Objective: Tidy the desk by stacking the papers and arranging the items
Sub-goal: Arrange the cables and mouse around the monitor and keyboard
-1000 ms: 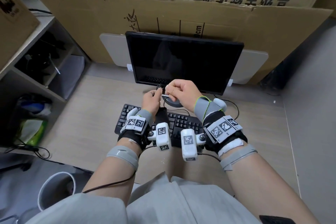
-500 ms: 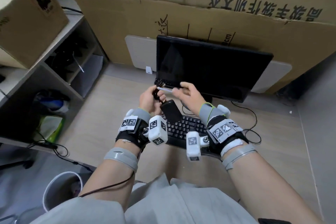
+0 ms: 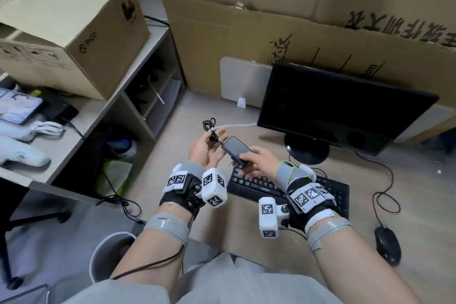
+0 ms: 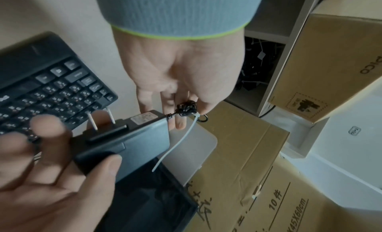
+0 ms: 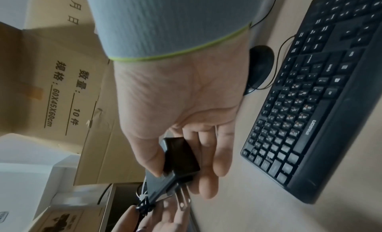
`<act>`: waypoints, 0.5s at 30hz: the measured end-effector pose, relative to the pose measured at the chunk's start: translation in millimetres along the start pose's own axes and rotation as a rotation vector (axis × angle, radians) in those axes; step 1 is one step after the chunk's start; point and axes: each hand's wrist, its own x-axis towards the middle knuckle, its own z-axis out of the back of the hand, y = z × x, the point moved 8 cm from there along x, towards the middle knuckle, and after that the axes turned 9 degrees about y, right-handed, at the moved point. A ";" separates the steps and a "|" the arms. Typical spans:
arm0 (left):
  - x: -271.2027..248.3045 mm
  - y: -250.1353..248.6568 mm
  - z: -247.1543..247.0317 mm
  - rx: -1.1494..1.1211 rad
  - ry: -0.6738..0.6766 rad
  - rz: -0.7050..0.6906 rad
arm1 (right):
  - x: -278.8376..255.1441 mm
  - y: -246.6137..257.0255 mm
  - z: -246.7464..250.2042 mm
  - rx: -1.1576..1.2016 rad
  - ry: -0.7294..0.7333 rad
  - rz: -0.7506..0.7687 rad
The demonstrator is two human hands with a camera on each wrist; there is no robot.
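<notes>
Black plastic, a power adapter point(image 3: 236, 151) with 2 bare metal prongs, is held in the air between both hands above the keyboard point(image 3: 256, 186), over the middle of the surface point(image 3: 172, 155). The right hand point(image 3: 256, 160) pinches the adapter's prong end, thumb on one broad face and fingers curled under the other, as the right wrist view shows plainly. The left hand point(image 3: 206, 149) holds the bundled black cable point(image 3: 209, 124) where it leaves the adapter, pinching the knot of coils between thumb and fingertips; a white zip tie point(image 3: 234, 126) is cinched around that bundle and its long free tail sticks out toward the monitor point(image 3: 345, 106). The step in hand looks like the arranging part of the task: a loose charger has been gathered up with its cord bound, and it has not yet been set down. No papers show in these views, so I cannot tell how the stacking stands. The next move probably calls for a resting spot, either a bare patch near the left edge of the surface or the open shelf unit point(image 3: 138, 96) beside that edge, and for lowering adapter and cable together so the bundle does not spring apart. The prongs should face away from the keys, and the stiff tie tail may catch on the monitor's lower edge if swung carelessly.
</notes>
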 end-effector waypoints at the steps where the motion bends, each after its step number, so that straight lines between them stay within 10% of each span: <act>1: 0.1 -4.6 10.9 0.023 -0.033 0.004 | 7.7 1.3 -6.5 0.001 0.011 -0.012; 15: -5.0 -68.9 121.6 0.179 -0.384 -0.010 | 139.7 9.8 -42.6 0.334 -0.070 0.003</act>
